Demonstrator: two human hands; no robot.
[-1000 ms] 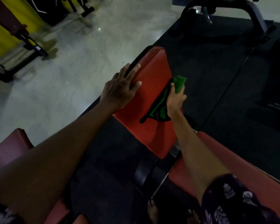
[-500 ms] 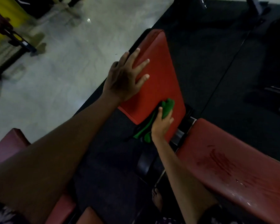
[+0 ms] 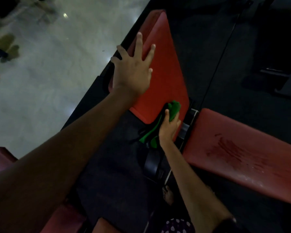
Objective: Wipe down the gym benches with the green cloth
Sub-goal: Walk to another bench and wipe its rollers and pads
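Observation:
A red padded backrest (image 3: 165, 76) of a gym bench slopes up away from me. My left hand (image 3: 133, 71) lies flat on its left edge with the fingers spread. My right hand (image 3: 169, 128) grips a bunched green cloth (image 3: 174, 109) against the lower right corner of the backrest, and the cloth's tail (image 3: 149, 137) hangs below the pad. The bench's red seat pad (image 3: 242, 153) lies to the right, with damp streaks on it.
Black rubber matting (image 3: 217, 47) surrounds the bench, with pale polished floor (image 3: 57, 64) to the left. Dark machine frames (image 3: 275, 78) stand at the right. Another reddish pad (image 3: 0, 158) sits at the lower left. My bare foot (image 3: 168, 195) is beneath the bench frame.
My right hand has wiped the cloth down the backrest from its upper right side to the lower corner. My left hand has opened flatter, fingers spread wider.

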